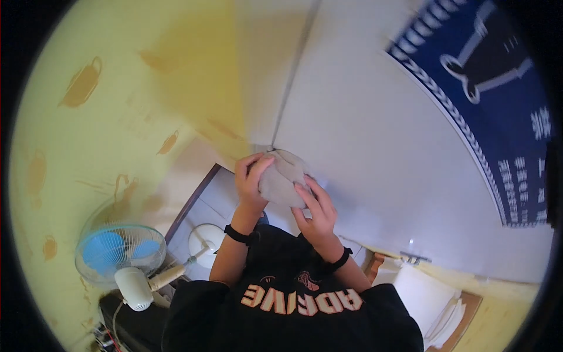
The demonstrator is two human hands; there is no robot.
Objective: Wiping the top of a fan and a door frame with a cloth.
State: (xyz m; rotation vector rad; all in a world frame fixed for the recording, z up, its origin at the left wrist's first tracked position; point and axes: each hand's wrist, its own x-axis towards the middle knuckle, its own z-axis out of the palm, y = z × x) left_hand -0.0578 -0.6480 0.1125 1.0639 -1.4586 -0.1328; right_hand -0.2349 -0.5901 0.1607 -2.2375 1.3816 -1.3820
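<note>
A pale grey cloth (280,185), folded into a rounded bundle, is held up in front of my chest between both hands. My left hand (251,180) grips its left edge, the thumb and fingers curled over the rim. On the lower right side, my right hand (316,211) has its fingertips pressed onto the cloth's surface and edge. A fold runs across the top of the bundle. Both wrists wear a black band. Whatever part of the cloth faces away is hidden.
A standing fan (121,252) with blue blades is at the lower left, its round white base (206,243) on the tiled floor. A white panel (363,117) rises ahead, with a dark blue hanging (469,64) at right. White sheets (425,299) lie at lower right.
</note>
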